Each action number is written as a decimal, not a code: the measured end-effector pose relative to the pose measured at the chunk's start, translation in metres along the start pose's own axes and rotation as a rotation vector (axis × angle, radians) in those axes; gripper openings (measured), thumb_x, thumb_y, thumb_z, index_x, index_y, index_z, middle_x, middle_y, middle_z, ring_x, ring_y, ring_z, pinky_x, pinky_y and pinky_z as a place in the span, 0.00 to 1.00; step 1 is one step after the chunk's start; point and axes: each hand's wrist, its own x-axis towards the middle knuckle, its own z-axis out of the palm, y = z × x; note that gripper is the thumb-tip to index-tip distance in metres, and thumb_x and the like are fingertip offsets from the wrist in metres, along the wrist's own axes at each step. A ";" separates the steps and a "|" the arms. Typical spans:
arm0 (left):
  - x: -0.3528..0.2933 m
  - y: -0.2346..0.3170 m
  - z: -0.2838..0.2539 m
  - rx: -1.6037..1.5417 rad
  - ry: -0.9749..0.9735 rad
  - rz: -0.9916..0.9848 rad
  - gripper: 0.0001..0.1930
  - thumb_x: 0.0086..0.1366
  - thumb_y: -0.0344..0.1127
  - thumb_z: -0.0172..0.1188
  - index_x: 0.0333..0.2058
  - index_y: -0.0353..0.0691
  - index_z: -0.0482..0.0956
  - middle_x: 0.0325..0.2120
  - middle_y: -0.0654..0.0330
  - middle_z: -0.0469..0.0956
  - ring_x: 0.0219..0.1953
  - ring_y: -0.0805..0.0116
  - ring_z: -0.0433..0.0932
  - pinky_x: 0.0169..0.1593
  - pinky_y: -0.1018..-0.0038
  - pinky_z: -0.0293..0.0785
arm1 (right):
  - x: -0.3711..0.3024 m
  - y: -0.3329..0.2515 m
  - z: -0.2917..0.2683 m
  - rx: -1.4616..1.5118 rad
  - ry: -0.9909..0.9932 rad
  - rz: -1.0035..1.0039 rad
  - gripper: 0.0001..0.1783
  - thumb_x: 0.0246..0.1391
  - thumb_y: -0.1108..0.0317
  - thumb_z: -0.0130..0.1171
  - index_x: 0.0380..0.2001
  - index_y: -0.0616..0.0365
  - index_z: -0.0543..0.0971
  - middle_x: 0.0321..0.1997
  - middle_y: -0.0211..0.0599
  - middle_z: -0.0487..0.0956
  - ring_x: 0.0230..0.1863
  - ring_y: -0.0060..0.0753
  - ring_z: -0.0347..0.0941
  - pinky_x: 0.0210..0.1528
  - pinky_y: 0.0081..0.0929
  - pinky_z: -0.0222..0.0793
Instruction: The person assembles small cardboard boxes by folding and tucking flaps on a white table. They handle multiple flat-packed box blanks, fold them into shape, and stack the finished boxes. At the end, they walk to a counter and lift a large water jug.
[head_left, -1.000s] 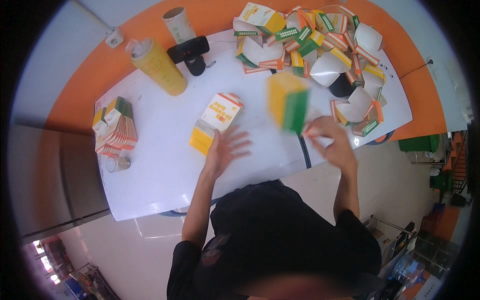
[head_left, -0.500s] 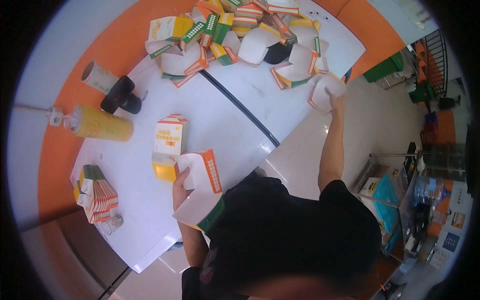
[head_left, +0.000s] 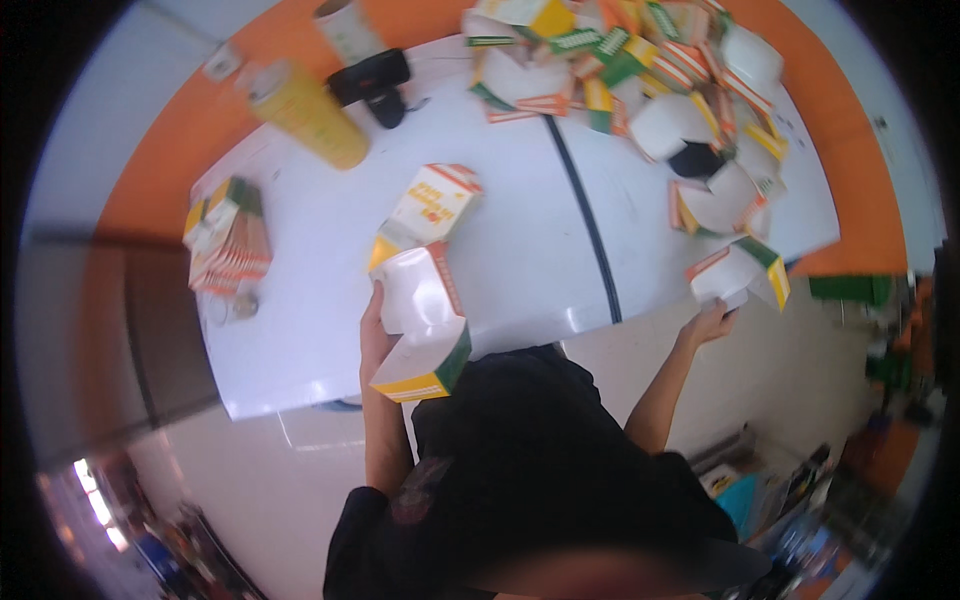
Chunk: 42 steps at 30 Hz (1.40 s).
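Observation:
My left hand point(head_left: 377, 330) is closed on the side of an unfolded paper food box point(head_left: 408, 290), white inside with orange, green and yellow edges. Just beyond that box lies a stack of flattened boxes point(head_left: 432, 205) with yellow and white faces. Out to the right, past the table's near edge, my right hand point(head_left: 712, 322) grips another unfolded food box point(head_left: 728, 270) by its near side. Its fingers are partly covered by the cardboard. Close behind this box is a heap of loose boxes point(head_left: 665, 125) at the table's far right.
On the left of the white table point(head_left: 310, 310) stand a nested stack of boxes point(head_left: 230, 240) and a small clear cup point(head_left: 243, 305). A yellow roll point(head_left: 310, 115), a black device point(head_left: 372, 85) and a pale paper tube point(head_left: 348, 30) stand at the far left. A dark strip point(head_left: 585, 220) crosses the tabletop.
The view has turned, so the table has shifted right and up. My right hand has drawn a box away from the heap toward me. My left hand still holds its box.

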 end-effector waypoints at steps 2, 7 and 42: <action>-0.001 -0.004 -0.008 0.066 -0.016 0.092 0.28 0.78 0.57 0.44 0.60 0.38 0.73 0.49 0.57 0.80 0.50 0.66 0.80 0.53 0.67 0.78 | -0.035 -0.024 0.018 -0.142 -0.363 -0.046 0.23 0.59 0.71 0.55 0.55 0.74 0.76 0.49 0.46 0.81 0.48 0.39 0.76 0.53 0.34 0.72; 0.009 -0.010 -0.013 0.351 0.141 0.178 0.40 0.73 0.71 0.42 0.60 0.38 0.74 0.50 0.56 0.79 0.49 0.69 0.78 0.56 0.69 0.75 | -0.064 -0.052 0.107 -0.439 -0.981 0.320 0.38 0.63 0.58 0.58 0.67 0.77 0.64 0.69 0.62 0.69 0.68 0.54 0.67 0.70 0.41 0.61; -0.019 0.019 0.050 0.450 0.271 1.176 0.11 0.72 0.35 0.61 0.34 0.33 0.86 0.25 0.56 0.83 0.26 0.73 0.77 0.34 0.74 0.72 | -0.305 -0.311 0.172 0.314 -1.508 -0.051 0.18 0.73 0.62 0.52 0.35 0.69 0.77 0.35 0.39 0.79 0.36 0.24 0.76 0.38 0.25 0.75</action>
